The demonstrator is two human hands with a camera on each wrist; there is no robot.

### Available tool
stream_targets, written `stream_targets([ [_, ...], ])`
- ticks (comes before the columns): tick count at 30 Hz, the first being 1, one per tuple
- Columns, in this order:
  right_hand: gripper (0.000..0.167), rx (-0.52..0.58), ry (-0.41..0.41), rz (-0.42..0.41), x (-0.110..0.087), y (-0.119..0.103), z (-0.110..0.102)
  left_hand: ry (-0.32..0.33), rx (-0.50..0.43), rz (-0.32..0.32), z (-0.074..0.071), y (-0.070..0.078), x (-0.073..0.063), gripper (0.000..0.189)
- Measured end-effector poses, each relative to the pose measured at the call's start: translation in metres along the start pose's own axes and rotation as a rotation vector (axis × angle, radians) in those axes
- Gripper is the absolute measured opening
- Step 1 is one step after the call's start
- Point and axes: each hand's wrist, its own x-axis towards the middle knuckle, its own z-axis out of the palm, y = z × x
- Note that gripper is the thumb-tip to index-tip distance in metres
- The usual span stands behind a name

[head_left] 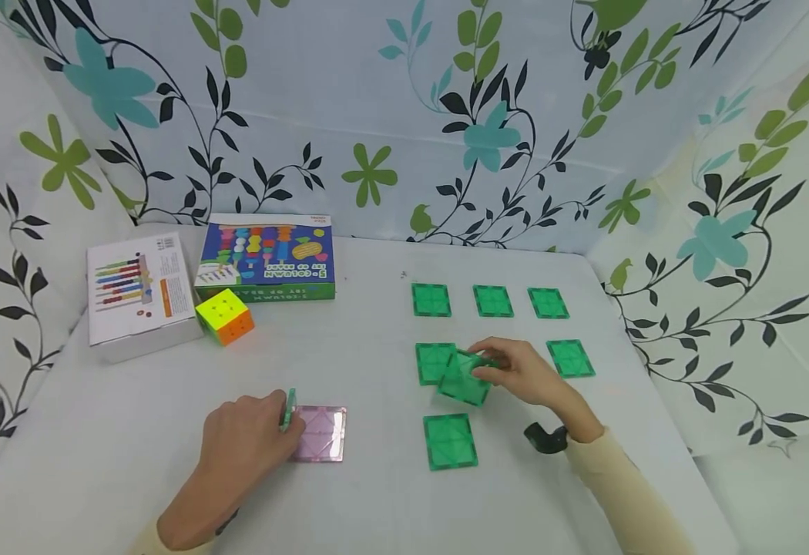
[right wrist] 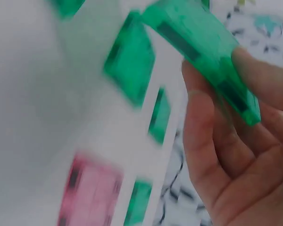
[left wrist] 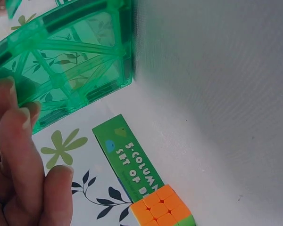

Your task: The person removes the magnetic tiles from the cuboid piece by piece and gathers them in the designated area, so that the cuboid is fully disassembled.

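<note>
My left hand (head_left: 245,435) holds a green see-through square tile (head_left: 290,408) on edge, right at the left side of a flat pink tile (head_left: 321,435). In the left wrist view, fingertips (left wrist: 9,108) lie against the face of this green tile (left wrist: 80,61). My right hand (head_left: 522,370) pinches another green tile (head_left: 463,379) between thumb and fingers, tilted. It overlaps a green tile (head_left: 432,362) lying in the middle row. The right wrist view shows this pinched tile (right wrist: 203,56) by its edge, the thumb on one side and fingers on the other.
More green tiles lie spaced out on the white table (head_left: 370,501): several along the back (head_left: 431,299), one at the right (head_left: 571,358), one nearer the front (head_left: 451,442). Back left are a white box (head_left: 137,285), a blue-green bead-set box (head_left: 266,254) and a puzzle cube (head_left: 226,316).
</note>
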Motion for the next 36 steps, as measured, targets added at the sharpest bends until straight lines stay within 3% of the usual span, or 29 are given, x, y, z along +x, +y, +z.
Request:
stream_targets([
  [6,0.032,0.067,-0.112,0.145,-0.043,0.044,-0.035,-0.028,-0.017,-0.026,-0.003,-0.003,-0.001,0.027],
  [13,0.032,0.089,-0.206,0.206,-0.065,0.071,-0.036,-0.030,-0.030,-0.032,-0.005,-0.009,0.001,0.027],
  [23,0.026,-0.156,-0.052,0.095,-0.071,0.068,-0.018,-0.002,-0.048,-0.036,-0.004,-0.008,0.001,0.026],
  [36,0.028,-0.274,0.052,0.079,-0.086,0.067,-0.004,0.034,-0.058,0.018,0.003,-0.008,0.003,0.027],
])
